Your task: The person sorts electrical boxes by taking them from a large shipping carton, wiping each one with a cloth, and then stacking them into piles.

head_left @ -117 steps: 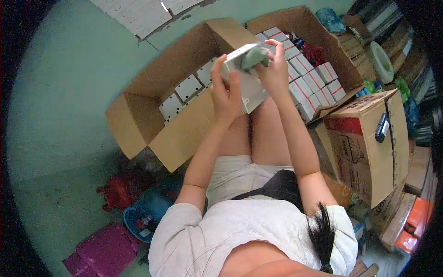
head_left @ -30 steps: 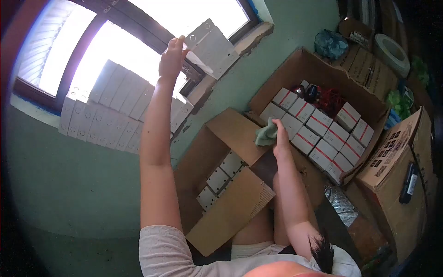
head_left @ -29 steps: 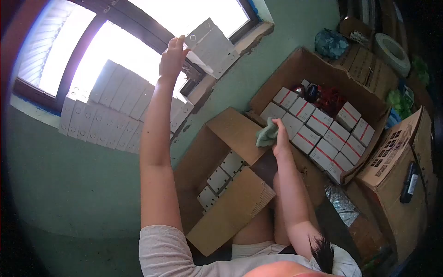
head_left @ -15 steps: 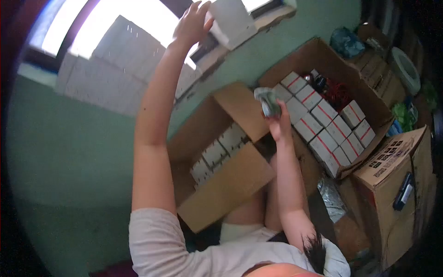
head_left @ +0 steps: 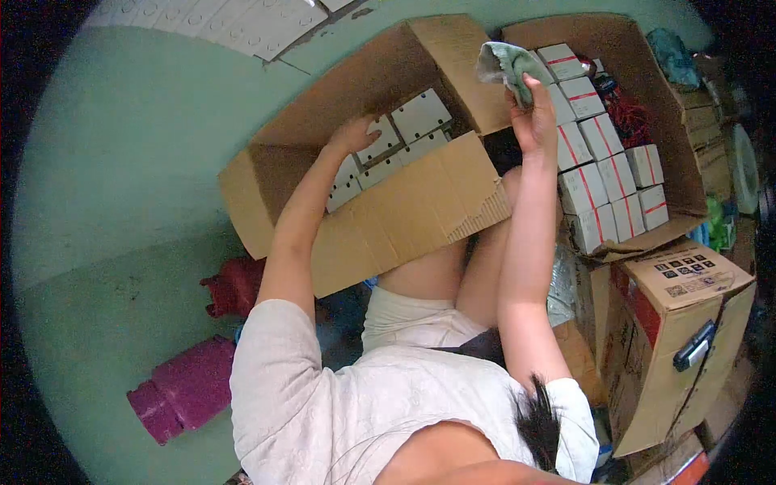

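Note:
My left hand (head_left: 356, 136) reaches into an open cardboard carton (head_left: 388, 250) and rests at the edge of a white box (head_left: 377, 144) inside it. A gap shows between its thumb and forefinger; the other fingers are partly hidden. Several similar white boxes (head_left: 421, 115) with small dark dots sit in the same carton. On the other side, my right hand (head_left: 533, 121) is raised above the carton's right flap, closed around a crumpled green and whitish cloth (head_left: 512, 68).
A second carton (head_left: 687, 174) holds several white boxes with red stripes (head_left: 598, 137) and red wire (head_left: 626, 113). A closed carton (head_left: 671, 323) carries a dark handheld device (head_left: 693, 346). Purple (head_left: 184, 388) and red cylinders (head_left: 236, 287) stand at left. White boxes (head_left: 242, 28) line the wall top.
My left hand has come down from the window ledge into the open carton. My right hand still grips the cloth. The view has tilted down, bringing the cylinders into sight.

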`<state>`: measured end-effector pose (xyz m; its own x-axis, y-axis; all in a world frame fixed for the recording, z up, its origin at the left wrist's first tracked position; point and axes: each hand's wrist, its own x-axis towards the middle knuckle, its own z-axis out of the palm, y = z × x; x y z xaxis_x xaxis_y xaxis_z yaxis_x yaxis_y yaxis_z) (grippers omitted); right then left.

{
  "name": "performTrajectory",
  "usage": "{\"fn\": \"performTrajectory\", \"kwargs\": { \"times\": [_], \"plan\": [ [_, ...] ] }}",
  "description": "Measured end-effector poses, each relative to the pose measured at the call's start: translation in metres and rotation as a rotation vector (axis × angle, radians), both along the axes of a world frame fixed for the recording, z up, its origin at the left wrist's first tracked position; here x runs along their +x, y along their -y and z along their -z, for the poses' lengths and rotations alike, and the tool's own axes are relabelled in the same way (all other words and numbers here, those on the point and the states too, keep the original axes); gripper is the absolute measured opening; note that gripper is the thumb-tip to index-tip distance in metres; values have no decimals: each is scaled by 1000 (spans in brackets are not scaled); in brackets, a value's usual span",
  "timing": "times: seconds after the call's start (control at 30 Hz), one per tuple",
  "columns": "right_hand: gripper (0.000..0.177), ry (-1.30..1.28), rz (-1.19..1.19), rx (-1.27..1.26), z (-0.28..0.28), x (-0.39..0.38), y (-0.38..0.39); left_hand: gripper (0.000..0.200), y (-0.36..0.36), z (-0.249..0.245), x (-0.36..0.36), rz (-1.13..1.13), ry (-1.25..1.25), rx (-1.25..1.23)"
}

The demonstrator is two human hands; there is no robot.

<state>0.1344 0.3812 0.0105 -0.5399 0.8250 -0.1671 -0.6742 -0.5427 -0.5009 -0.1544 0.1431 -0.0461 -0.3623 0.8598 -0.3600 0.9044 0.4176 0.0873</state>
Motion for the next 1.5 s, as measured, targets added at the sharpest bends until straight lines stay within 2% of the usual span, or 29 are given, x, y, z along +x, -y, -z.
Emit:
{"fn": "performTrajectory", "kwargs": {
  "times": [0.03, 0.1, 0.17, 0.2, 0.27, 0.3, 0.4, 0.47, 0.5, 0.53, 0.57, 0.6, 0.67, 0.73, 0.8, 0.87, 0.9, 0.93, 1.0, 1.03, 1.07, 1.13, 1.17, 1.2, 1.23, 1.27, 1.33, 1.4, 1.5],
  "plan": [
    [23, 9, -3, 5, 0, -2, 2, 55, 4, 28, -13, -69, 82, -38],
    [22, -15, -36, 30, 0, -7, 5, 61, 0, 51, -20, -134, 173, -71],
    [24, 27, -69, 27, -1, -14, 5, 88, -19, 67, -11, -275, 321, 80],
    [26, 60, -103, 19, -1, -16, 4, 88, -26, 93, -13, -273, 328, 86],
    [26, 24, -78, -68, -1, -20, 5, 111, -36, 159, -23, -463, 438, 356],
    [27, -19, -52, -162, -2, -19, 5, 111, -37, 158, -22, -458, 445, 360],
    [28, -162, -98, -159, -9, -7, 4, 120, -40, 155, -24, -314, 453, 192],
    [26, -154, -96, -102, -8, -13, 2, 121, -38, 169, -27, -278, 288, 216],
    [25, -104, -101, -86, -6, -17, -1, 121, -40, 160, -23, -284, 297, 203],
    [24, -52, -112, -71, -3, -21, -1, 123, -45, 137, -18, -329, 413, 235],
    [21, -34, -31, -177, -4, -25, -1, 124, -44, 125, -15, -380, 526, 271],
    [21, -28, -48, -185, -1, -27, -1, 124, -39, 142, -24, -400, 527, 268],
    [21, 122, -66, -13, 4, -26, -3, 119, -31, 186, -48, -593, 763, 364],
    [21, 69, -53, 24, -8, -26, 6, 114, -37, 134, -27, -581, 703, 324],
    [21, 223, -63, 48, -13, -27, 6, 108, -46, 85, -1, -549, 633, 295],
    [23, 86, -87, 10, -17, -23, 6, 103, -48, 50, 18, -791, 1079, 397],
    [27, -33, -118, -36, -18, -20, 7, 103, -52, 12, 21, -791, 1186, 201],
    [27, -43, -109, -21, -19, -18, 8, 103, -48, 12, 17, -773, 1181, 211],
    [37, -80, -119, -56, -16, -15, 9, 84, -43, 16, 12, -737, 952, 324],
    [33, -36, -143, 57, 10, -13, 1, 69, -45, -22, 28, -660, 702, 258],
    [33, -46, -132, 70, 3, -11, 5, 69, -40, -47, 45, -643, 697, 268],
    [41, 139, -64, 254, -11, -5, 20, 56, -27, -86, 79, -496, 377, 594],
    [48, 89, -56, 192, -13, -3, 21, 56, -22, -108, 100, -478, 374, 605],
    [48, 82, -41, 208, -14, -3, 24, 58, -19, -127, 123, -568, 384, 765],
    [49, 69, -54, 200, -17, -3, 26, 59, -22, -137, 137, -661, 402, 929],
    [50, 60, -70, 195, -20, -2, 29, 59, -27, -136, 144, -648, 415, 948],
    [47, 85, -57, 217, -38, 0, 40, 54, -38, -135, 157, -492, 427, 1263],
    [44, 146, -139, 326, -64, 15, 51, 49, -57, -129, 165, -489, 547, 1255],
    [39, 398, -94, 543, -111, 42, 64, 54, -94, -106, 173, -254, 306, 1371]
  ]
}}
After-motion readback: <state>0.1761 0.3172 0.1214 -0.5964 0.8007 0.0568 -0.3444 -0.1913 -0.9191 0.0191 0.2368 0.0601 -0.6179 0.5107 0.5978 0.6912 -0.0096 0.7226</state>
